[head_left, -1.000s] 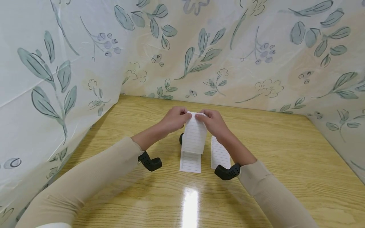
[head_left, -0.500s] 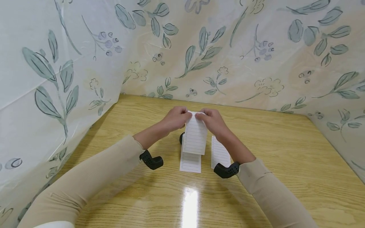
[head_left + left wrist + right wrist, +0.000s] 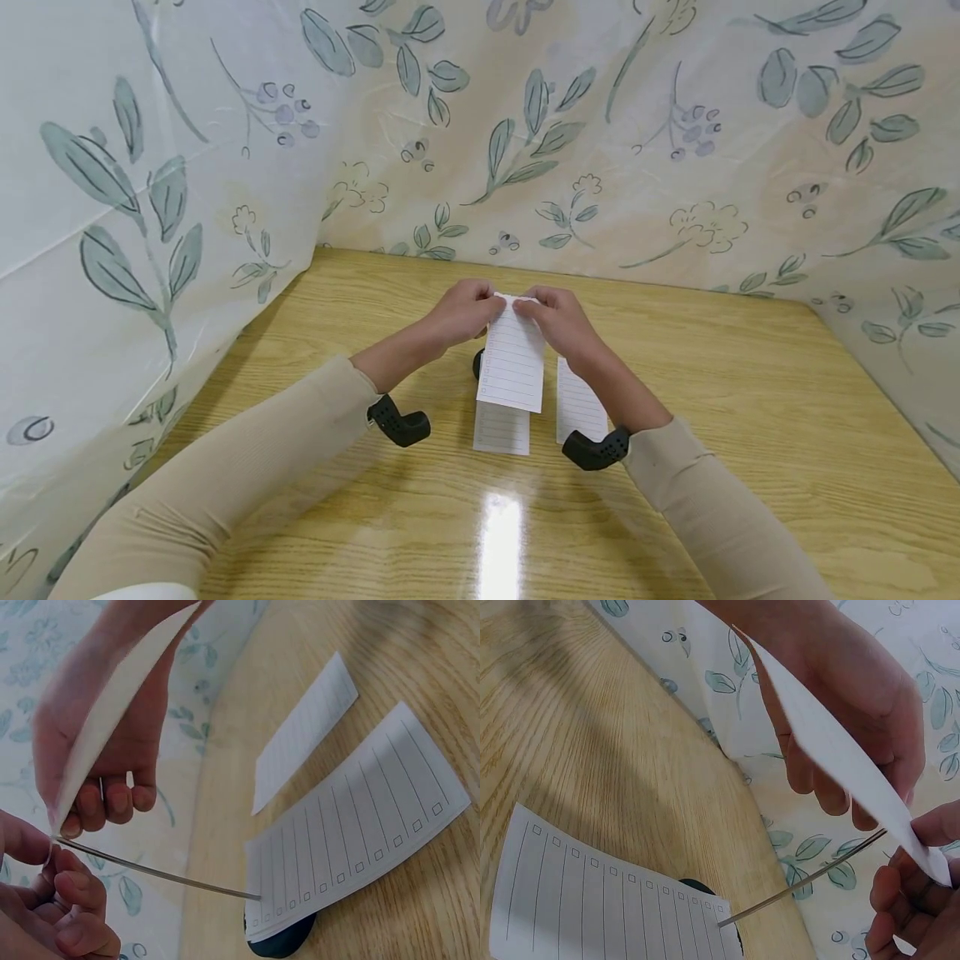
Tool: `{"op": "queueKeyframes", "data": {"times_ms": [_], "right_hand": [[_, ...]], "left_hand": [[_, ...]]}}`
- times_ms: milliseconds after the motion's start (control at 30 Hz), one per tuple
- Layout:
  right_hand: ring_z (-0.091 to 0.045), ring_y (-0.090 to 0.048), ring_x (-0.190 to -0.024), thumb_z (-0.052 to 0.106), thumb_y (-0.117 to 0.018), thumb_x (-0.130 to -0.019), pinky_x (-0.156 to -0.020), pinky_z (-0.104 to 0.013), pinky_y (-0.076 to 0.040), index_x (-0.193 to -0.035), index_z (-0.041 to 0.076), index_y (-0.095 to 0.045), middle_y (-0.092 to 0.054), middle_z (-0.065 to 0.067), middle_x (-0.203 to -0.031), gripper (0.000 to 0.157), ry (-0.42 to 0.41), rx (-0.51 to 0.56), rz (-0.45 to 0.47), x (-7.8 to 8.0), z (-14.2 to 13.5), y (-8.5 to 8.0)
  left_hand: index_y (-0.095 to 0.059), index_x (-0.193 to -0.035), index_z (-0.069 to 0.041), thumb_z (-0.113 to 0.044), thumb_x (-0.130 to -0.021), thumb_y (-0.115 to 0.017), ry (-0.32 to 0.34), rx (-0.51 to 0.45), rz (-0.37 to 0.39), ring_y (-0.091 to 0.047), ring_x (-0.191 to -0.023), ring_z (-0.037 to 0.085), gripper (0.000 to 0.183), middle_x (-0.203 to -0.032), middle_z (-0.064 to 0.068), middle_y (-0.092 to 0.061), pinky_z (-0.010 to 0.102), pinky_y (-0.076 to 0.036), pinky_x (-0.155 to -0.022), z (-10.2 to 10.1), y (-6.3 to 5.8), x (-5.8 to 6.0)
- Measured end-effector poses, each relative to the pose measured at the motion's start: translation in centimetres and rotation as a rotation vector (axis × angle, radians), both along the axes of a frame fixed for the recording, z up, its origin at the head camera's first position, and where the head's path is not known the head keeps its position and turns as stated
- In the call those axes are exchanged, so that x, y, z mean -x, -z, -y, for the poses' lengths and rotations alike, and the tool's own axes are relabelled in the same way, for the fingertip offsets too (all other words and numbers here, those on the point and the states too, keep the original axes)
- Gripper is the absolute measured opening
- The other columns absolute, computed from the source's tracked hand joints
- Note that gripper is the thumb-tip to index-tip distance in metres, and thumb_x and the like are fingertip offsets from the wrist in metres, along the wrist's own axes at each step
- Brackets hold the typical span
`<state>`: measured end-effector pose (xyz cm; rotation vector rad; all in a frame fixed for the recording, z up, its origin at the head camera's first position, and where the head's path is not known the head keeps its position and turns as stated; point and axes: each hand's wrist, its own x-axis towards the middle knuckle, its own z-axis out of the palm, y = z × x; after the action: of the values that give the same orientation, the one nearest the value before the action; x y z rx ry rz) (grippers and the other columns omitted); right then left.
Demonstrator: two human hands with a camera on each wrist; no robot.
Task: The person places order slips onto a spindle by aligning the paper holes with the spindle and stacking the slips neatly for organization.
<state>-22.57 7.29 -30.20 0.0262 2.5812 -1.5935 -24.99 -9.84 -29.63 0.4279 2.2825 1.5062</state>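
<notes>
Both hands pinch the top edge of a lined checklist sheet [image 3: 512, 358]. My left hand [image 3: 463, 314] has its left corner between thumb and curled fingers, and my right hand [image 3: 558, 321] its right corner. The sheet hangs down toward me. Beneath it rises a thin metal spike [image 3: 165, 876], its upper end right at the held edge between the hands. Lower on this spike, another checklist sheet [image 3: 352, 832] is pierced near its end, over the round black base [image 3: 285, 941]. In the head view the held sheet hides the spike and much of the pierced sheet.
Another lined sheet [image 3: 581, 400] lies on the wooden table [image 3: 750, 417] to the right, partly under my right forearm. A leaf-patterned sheet [image 3: 562, 150] hangs behind the table and along its sides. Black wrist cameras [image 3: 401, 423] sit below both wrists.
The lower edge of the held sheet has swung slightly toward me. Both hands stay in nearly the same place with the same pinch.
</notes>
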Motion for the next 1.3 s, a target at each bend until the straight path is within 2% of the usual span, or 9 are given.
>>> {"op": "queueKeyframes", "data": {"times_ms": [200,333,567,700,800,1033,1300], "right_hand": [[-0.017,-0.057,-0.081,0.026,-0.054,-0.098,-0.074,-0.029,-0.046,-0.106,0.002,-0.065,-0.063,-0.004,-0.093,0.027,-0.034,-0.005,0.011,0.2,-0.5,0.5],[-0.017,-0.056,-0.081,0.026,-0.054,-0.098,-0.075,-0.030,-0.046,-0.105,0.003,-0.065,-0.063,-0.004,-0.093,0.027,-0.051,0.004,0.002,0.4,-0.9,0.8],[-0.017,-0.056,-0.082,0.024,-0.054,-0.097,-0.076,-0.030,-0.046,-0.105,0.002,-0.065,-0.063,-0.004,-0.094,0.026,-0.065,0.003,0.010,0.6,-1.2,1.3],[-0.017,-0.057,-0.082,0.025,-0.054,-0.098,-0.077,-0.030,-0.045,-0.106,0.003,-0.065,-0.063,-0.004,-0.095,0.026,-0.074,0.000,0.025,0.6,-1.4,1.4],[-0.017,-0.056,-0.082,0.025,-0.054,-0.098,-0.076,-0.030,-0.045,-0.106,0.003,-0.065,-0.063,-0.005,-0.095,0.026,-0.080,-0.003,0.025,0.6,-1.5,1.7],[-0.017,-0.055,-0.082,0.025,-0.055,-0.098,-0.075,-0.029,-0.045,-0.106,0.002,-0.066,-0.062,-0.005,-0.097,0.026,-0.086,-0.031,0.025,0.6,-1.6,2.4],[-0.018,-0.055,-0.081,0.026,-0.055,-0.098,-0.075,-0.030,-0.044,-0.105,0.003,-0.066,-0.062,-0.005,-0.094,0.026,-0.081,-0.053,0.043,0.5,-1.5,3.0]], "left_hand": [[-0.049,-0.090,-0.002,-0.022,-0.101,-0.046,0.006,0.010,0.029,-0.035,-0.054,0.014,0.023,-0.065,0.001,-0.040,0.027,-0.032,-0.055,-0.1,0.6,0.2],[-0.050,-0.090,-0.003,-0.022,-0.101,-0.047,-0.001,0.012,0.031,-0.037,-0.056,0.014,0.022,-0.070,0.002,-0.042,0.027,-0.034,-0.055,-0.3,0.8,0.3],[-0.057,-0.099,-0.006,-0.022,-0.100,-0.049,-0.016,0.051,0.026,-0.043,-0.062,0.014,0.018,-0.083,0.004,-0.051,0.025,-0.038,-0.058,-0.6,1.2,0.4],[-0.059,-0.100,-0.006,-0.022,-0.100,-0.050,-0.022,0.062,0.019,-0.043,-0.061,0.013,0.018,-0.080,0.004,-0.051,0.025,-0.037,-0.056,-0.7,1.6,0.4],[-0.059,-0.099,-0.006,-0.022,-0.100,-0.050,-0.021,0.068,0.006,-0.042,-0.059,0.013,0.018,-0.076,0.005,-0.050,0.025,-0.035,-0.053,-0.7,1.8,0.4],[-0.058,-0.094,-0.007,-0.023,-0.100,-0.051,-0.013,0.107,-0.019,-0.045,-0.068,0.015,0.018,-0.088,0.008,-0.054,0.025,-0.037,-0.057,-0.6,2.6,0.5],[-0.057,-0.090,-0.007,-0.021,-0.100,-0.052,0.010,0.112,-0.042,-0.046,-0.071,0.016,0.017,-0.083,0.004,-0.053,0.026,-0.038,-0.060,-0.3,3.2,0.3]]}}
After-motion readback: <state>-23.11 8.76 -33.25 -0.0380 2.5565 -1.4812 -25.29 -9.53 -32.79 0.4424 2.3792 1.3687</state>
